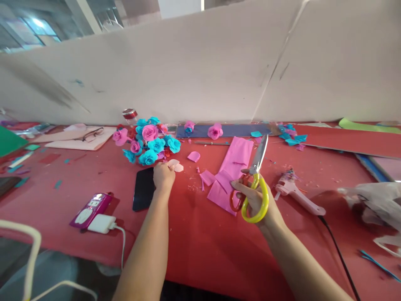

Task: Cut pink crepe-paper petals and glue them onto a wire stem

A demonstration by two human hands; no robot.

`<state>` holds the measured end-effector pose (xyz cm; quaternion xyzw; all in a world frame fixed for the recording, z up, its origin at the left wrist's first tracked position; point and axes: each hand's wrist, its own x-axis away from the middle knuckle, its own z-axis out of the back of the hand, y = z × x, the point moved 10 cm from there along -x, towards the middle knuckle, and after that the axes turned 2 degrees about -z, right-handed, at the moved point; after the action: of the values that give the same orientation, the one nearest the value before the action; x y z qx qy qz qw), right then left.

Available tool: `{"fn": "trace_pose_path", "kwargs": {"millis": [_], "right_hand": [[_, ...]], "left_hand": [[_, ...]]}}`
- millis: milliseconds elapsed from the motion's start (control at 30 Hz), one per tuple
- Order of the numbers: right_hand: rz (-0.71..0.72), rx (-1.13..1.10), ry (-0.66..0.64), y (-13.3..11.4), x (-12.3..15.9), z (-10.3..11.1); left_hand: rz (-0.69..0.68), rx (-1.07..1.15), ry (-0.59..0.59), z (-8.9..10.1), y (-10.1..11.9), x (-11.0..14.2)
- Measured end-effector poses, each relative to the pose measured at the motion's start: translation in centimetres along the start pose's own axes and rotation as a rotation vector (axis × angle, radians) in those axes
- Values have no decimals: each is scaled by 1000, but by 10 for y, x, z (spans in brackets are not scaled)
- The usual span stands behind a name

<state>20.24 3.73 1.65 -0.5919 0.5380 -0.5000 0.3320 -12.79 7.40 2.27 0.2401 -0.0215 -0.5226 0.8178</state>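
My left hand [164, 177] is closed, with its fingertips pinching pale pink paper petals [177, 166] beside a bunch of blue, pink and red paper flowers [150, 144]. Part of a black phone [143, 190] lies under that hand. In my right hand [255, 198] are scissors [260, 155] with yellow and red handles, their silver blades pointing up and away. Below the scissors rests a folded pink paper strip [236, 156], with cut pink pieces [207, 177] around it. A single rounded pink petal [194, 156] sits between the two hands.
To the right are a pink glue gun [297, 196] with a black cord and a crumpled plastic bag [372, 205]. A purple power strip [90, 211] with a white charger [102, 223] is at left. Loose flowers [215, 131] lie by the back wall [188, 71].
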Motion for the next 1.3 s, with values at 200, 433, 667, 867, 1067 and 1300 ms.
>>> {"fn": "trace_pose_path", "kwargs": {"millis": [200, 433, 667, 867, 1067, 1300], "right_hand": [[-13, 1, 25, -1, 1, 1], [-22, -6, 11, 3, 0, 0], [-18, -1, 15, 3, 0, 1], [-23, -7, 3, 5, 0, -1], [-19, 10, -16, 7, -2, -1], [-19, -15, -32, 9, 0, -3]], "left_hand": [[-52, 84, -23, -4, -3, -6], [-167, 254, -191, -27, 11, -2], [-8, 386, -150, -14, -15, -3], [-280, 88, -94, -8, 23, 0], [-418, 72, -157, -23, 41, 3], [-82, 753, -51, -15, 13, -4]]}}
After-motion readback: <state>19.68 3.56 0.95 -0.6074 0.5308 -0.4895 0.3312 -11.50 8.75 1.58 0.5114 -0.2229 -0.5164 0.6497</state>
